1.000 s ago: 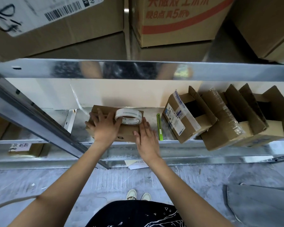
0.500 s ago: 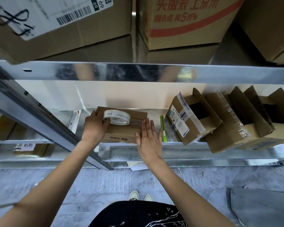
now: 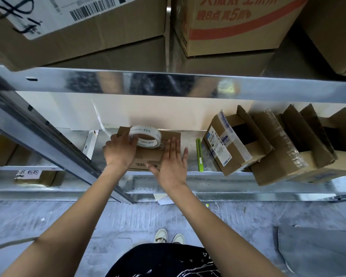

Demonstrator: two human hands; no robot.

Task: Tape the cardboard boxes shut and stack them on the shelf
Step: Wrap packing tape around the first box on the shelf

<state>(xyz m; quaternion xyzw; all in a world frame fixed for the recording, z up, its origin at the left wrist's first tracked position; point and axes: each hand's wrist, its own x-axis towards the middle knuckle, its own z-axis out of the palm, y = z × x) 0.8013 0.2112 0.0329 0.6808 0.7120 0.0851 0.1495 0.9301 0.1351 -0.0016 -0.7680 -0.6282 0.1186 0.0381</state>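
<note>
A small flat cardboard box [image 3: 148, 156] lies closed on the metal shelf [image 3: 188, 172] in front of me. My left hand [image 3: 121, 149] grips a roll of clear tape [image 3: 146, 136] held over the box's far left part. A strip of tape runs from the roll across the box top toward my right hand [image 3: 172, 162], which presses flat on the box's right side with straight fingers. To the right stand open cardboard boxes: one with white labels [image 3: 228, 144] and several more [image 3: 300, 148] with raised flaps.
A green utility knife [image 3: 199, 154] lies on the shelf between the flat box and the open ones. Large cartons [image 3: 238, 23] sit on the upper shelf. A slanted metal post [image 3: 48, 132] crosses at left. Labelled boxes [image 3: 34, 176] sit lower left. My shoes [image 3: 168, 236] are on the floor.
My left hand took the tape roll from the box's middle and drew it left and up, off the box. My right hand slid onto the box's right part and stayed flat.
</note>
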